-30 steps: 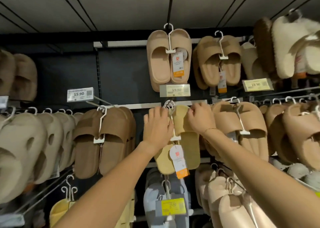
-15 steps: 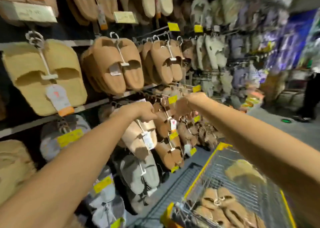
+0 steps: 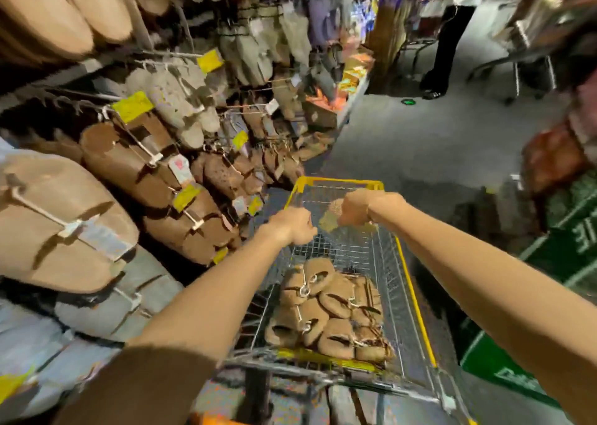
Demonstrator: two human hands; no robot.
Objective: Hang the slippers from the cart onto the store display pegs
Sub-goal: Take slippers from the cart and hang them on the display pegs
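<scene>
Both my hands have swung away from the pegs at upper left and now reach over the cart (image 3: 336, 184) at lower centre, since that is where the next pair waits. My left hand (image 3: 295, 226) is loosely curled, holding nothing I can see; whether my right hand (image 3: 357, 206) grips the pale yellowish slipper (image 3: 329, 219) beside it, I cannot tell through the blur. Tan slippers (image 3: 326, 308) on hangers lie heaped in the near end of the basket.
</scene>
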